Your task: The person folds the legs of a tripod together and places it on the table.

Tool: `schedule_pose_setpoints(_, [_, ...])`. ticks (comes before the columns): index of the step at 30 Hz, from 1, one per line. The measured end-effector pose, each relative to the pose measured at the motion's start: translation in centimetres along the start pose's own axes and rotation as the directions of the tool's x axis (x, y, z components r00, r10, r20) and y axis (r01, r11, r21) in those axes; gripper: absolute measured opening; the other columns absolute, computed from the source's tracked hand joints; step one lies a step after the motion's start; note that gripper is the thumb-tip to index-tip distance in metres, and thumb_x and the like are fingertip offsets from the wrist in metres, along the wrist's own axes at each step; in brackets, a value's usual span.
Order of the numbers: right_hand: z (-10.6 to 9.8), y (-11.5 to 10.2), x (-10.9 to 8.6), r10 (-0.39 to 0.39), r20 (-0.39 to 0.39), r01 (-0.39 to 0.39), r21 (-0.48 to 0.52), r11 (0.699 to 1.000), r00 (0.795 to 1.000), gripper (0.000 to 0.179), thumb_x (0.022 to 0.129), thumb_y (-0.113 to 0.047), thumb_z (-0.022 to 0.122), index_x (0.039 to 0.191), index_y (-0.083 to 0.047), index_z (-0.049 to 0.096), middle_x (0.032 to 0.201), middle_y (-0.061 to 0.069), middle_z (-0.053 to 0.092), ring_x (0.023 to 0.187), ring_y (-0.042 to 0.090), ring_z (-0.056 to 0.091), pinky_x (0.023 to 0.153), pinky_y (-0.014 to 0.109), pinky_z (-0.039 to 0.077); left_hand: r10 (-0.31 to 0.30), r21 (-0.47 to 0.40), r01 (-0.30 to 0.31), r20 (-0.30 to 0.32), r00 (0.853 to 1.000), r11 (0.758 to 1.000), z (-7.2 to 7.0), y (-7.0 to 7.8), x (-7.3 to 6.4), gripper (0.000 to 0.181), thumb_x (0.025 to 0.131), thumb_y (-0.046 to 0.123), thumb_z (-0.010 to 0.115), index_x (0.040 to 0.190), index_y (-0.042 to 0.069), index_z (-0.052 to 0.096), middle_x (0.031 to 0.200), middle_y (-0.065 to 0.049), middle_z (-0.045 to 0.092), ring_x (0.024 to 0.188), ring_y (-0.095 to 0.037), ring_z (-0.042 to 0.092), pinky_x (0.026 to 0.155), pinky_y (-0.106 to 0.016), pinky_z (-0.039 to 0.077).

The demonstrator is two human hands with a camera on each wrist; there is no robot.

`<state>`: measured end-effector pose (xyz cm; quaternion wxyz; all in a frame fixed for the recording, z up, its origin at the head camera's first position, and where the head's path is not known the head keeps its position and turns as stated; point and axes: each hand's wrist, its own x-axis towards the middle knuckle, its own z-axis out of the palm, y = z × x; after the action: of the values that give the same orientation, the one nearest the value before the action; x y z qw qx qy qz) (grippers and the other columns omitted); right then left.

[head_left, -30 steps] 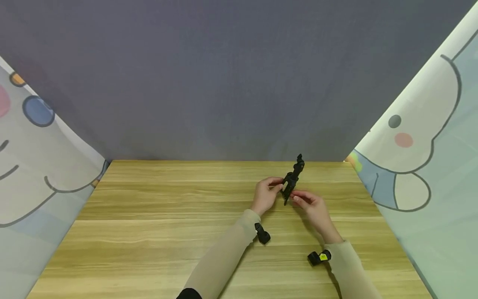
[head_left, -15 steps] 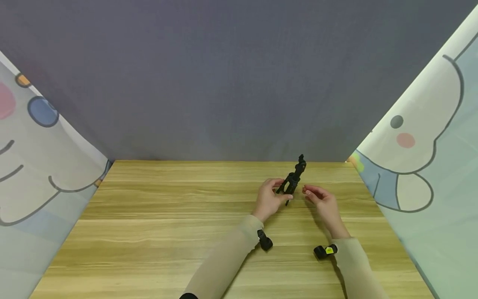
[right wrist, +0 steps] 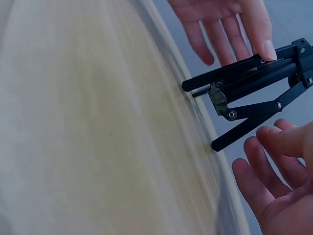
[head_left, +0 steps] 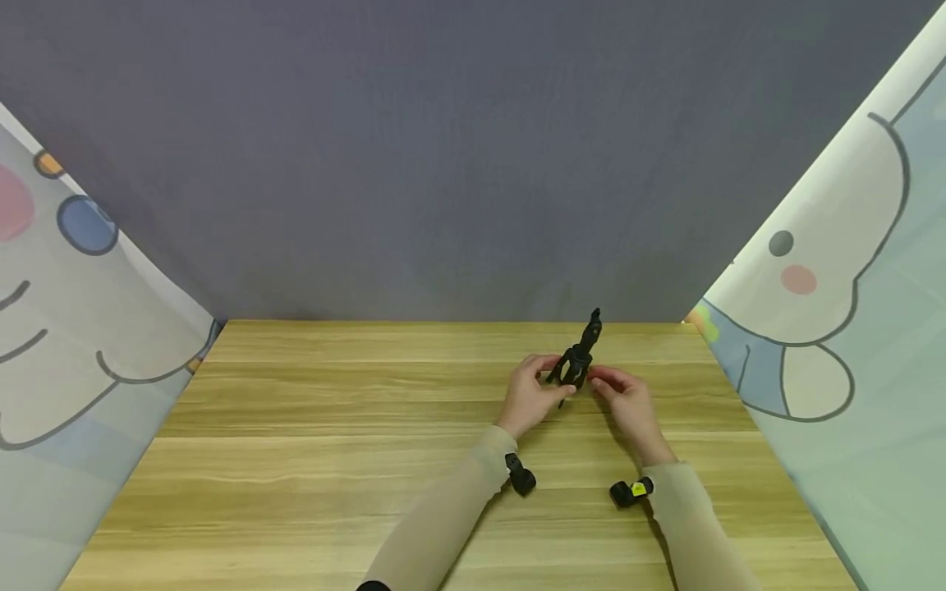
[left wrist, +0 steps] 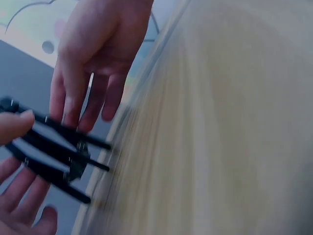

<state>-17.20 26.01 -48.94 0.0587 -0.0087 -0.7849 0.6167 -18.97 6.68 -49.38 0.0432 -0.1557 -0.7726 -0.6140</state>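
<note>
Right hand (head_left: 628, 402) — fingers loosely bent — is back beside the black tripod (head_left: 580, 353), which the left hand (head_left: 528, 397) pinches.

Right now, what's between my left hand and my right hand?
In the head view, the black tripod is between your left hand and right hand, with your left thumb touching it.

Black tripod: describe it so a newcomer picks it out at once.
Find the wooden table, then its far side, right of centre. The black tripod is between the left hand and right hand; unlike the stubby wrist cameras, it has long, splayed legs.
</note>
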Motion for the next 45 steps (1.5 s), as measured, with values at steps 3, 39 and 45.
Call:
schedule_pose_setpoints(3, [0.3,-0.1,-0.1,0.003,-0.003,-0.003,0.001,1.000,1.000,0.024,0.096,0.000,0.064,0.117,0.012,0.066,0.112,0.021,0.068,0.098,0.021,0.066,0.081,0.025,0.056,0.000,-0.062,0.003,0.059,0.998,0.998,-0.5,-0.4,0.2,0.049,0.084,0.013,0.082,0.130,0.016,0.066,0.123,0.005,0.062,0.116,-0.018,0.059,0.097,-0.043,0.049])
schedule_pose_setpoints(39, [-1.0,-2.6,0.0,-0.154,0.024,0.154,-0.007,0.988,0.988,0.027,0.099,0.001,0.058,0.124,0.013,0.061,0.119,0.030,0.063,0.099,0.007,0.065,0.083,0.021,0.054,-0.058,0.038,0.055,0.093,0.994,0.998,-1.4,0.0,-0.1,0.048,0.082,0.016,0.085,0.127,0.017,0.067,0.119,0.004,0.063,0.106,-0.015,0.063,0.080,-0.029,0.049])
schedule_pose_setpoints(45, [-1.5,-4.7,0.1,-0.220,-0.034,0.218,-0.050,0.975,0.975,0.028,0.099,-0.003,0.061,0.123,0.009,0.064,0.115,0.021,0.068,0.100,0.007,0.065,0.083,0.019,0.053,-0.101,0.089,0.093,0.095,0.990,0.992,-0.9,-0.2,-0.8,0.045,0.082,0.020,0.085,0.123,0.014,0.067,0.113,0.008,0.064,0.097,-0.009,0.063,0.079,-0.026,0.051])
